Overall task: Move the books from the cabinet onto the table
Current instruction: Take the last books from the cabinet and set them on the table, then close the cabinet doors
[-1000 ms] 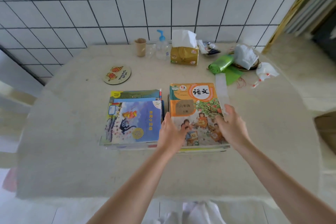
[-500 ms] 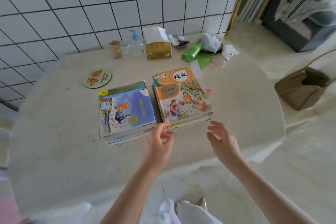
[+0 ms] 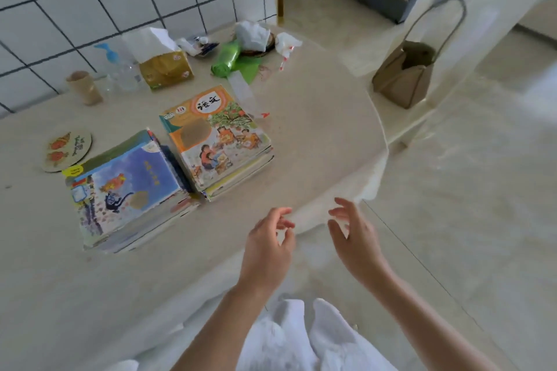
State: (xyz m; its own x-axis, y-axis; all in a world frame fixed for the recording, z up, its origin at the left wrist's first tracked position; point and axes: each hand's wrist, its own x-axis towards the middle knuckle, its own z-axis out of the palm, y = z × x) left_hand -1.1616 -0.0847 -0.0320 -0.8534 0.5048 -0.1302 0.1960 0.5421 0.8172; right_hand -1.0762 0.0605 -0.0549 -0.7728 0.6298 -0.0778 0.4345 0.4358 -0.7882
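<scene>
From the head camera, both hands have come off the books: the left hand (image 3: 268, 242) and right hand (image 3: 354, 235) now hang near the table (image 3: 316, 141) edge, fingers loosely curled, holding nothing. A second ago they rested on the orange stack (image 3: 218, 137), which sits just beside the blue stack (image 3: 126, 187). The view has swung right, toward the floor and a brown bag (image 3: 404, 75). That stack looks delivered; I'd guess she's turning back for more. The cabinet isn't visible.
</scene>
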